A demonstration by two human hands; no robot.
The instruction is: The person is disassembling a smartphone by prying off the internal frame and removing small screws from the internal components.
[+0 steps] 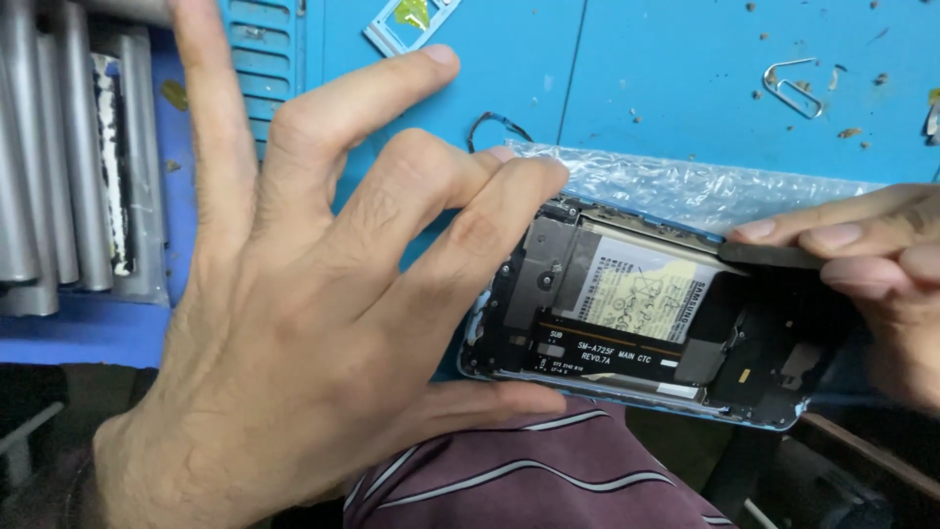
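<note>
- My left hand (294, 294) grips the opened phone (636, 313) by its end, thumb beneath, over the blue mat (685, 88) edge.
- My right hand (871, 264) pinches a dark flat tool (774, 256) against the phone's battery (646, 289) (back cover off).
- Bubble wrap (685, 186) lies just behind.

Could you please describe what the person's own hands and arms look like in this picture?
Both the left hand and the right hand are bare: no gloves, rings or watch show. No sleeves are visible. Fingernails are short and unpainted.
</note>
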